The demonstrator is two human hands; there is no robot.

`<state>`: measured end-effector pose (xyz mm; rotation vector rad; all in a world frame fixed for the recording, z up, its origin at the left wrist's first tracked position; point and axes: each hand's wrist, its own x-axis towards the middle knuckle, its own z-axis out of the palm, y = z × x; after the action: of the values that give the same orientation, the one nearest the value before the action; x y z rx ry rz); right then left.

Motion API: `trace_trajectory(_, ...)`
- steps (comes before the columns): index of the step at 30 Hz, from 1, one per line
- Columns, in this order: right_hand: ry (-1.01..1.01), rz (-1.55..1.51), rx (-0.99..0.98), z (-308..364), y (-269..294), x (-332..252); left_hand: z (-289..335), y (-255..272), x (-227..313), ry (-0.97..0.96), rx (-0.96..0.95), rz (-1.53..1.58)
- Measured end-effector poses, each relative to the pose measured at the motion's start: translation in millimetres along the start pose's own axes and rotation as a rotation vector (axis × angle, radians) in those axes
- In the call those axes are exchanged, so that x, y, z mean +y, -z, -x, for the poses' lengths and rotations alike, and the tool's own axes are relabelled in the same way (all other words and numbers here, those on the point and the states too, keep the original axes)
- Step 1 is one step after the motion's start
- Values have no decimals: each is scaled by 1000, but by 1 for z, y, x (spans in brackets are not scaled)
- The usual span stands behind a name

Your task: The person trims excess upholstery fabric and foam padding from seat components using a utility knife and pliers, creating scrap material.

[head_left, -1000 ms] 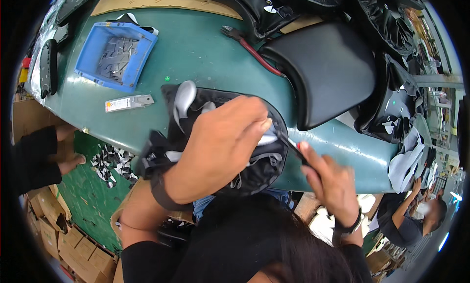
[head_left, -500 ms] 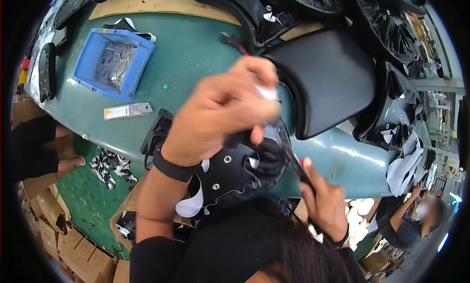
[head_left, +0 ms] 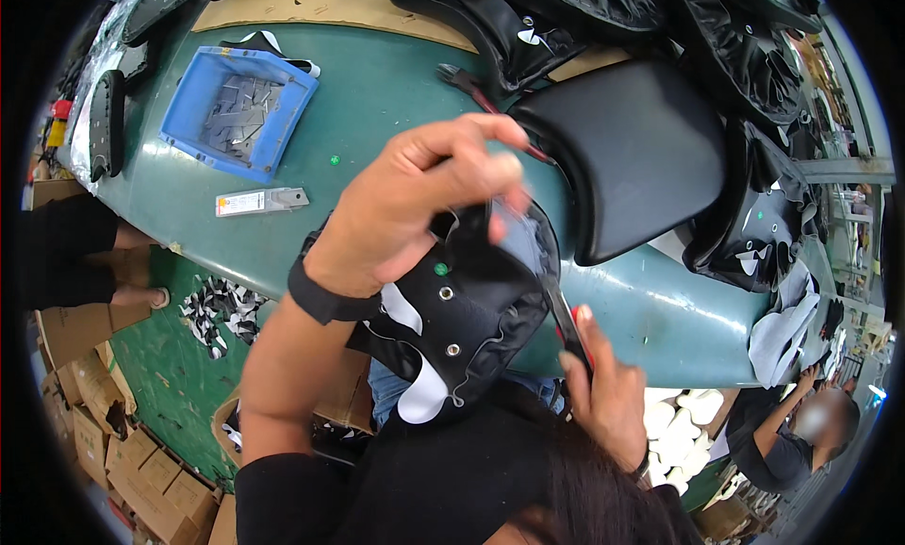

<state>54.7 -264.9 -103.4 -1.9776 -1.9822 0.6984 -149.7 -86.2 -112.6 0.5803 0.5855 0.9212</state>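
My right hand point(head_left: 610, 399) grips a knife point(head_left: 568, 330) with a black and red handle, its narrow blade pointing up at the edge of a black padded cover point(head_left: 495, 309). The cover lies in front of my body, with metal eyelets and white fabric tabs on it. Above its far part is my left hand point(head_left: 391, 201), its fingers curled together and blurred at the tips. What they pinch, if anything, cannot be made out. A dark band circles the left wrist.
A blue bin point(head_left: 179, 121) of thin metal pieces and a small clear case point(head_left: 262, 202) occupy the table's left. Pliers point(head_left: 464, 81) with red handles lie at the back, beside a smooth black seat cushion point(head_left: 627, 154). More black covers crowd the right. A co-worker point(head_left: 782, 432) is at far right.
The white piece seen at my left fingertips no longer shows there. The cover has turned and shifted a little toward the right. The view has swung slightly, and my right hand still holds the knife.
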Motion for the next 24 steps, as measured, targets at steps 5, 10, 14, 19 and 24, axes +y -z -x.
trace_trajectory(5,168,212,-42,-75,25,3,7,-1,2,-364,-203,-1977)
trace_trajectory(10,182,57,-39,-70,-3,5,-14,24,-3,-497,-174,-1514)
trace_trajectory(14,177,-55,-22,-23,-3,9,-14,26,6,-539,-49,-234)
trace_trajectory(19,148,83,-147,-35,14,17,7,15,-6,-430,-297,-1424)
trace_trajectory(24,256,133,-163,-60,30,18,25,1,-28,-476,-362,-1713)
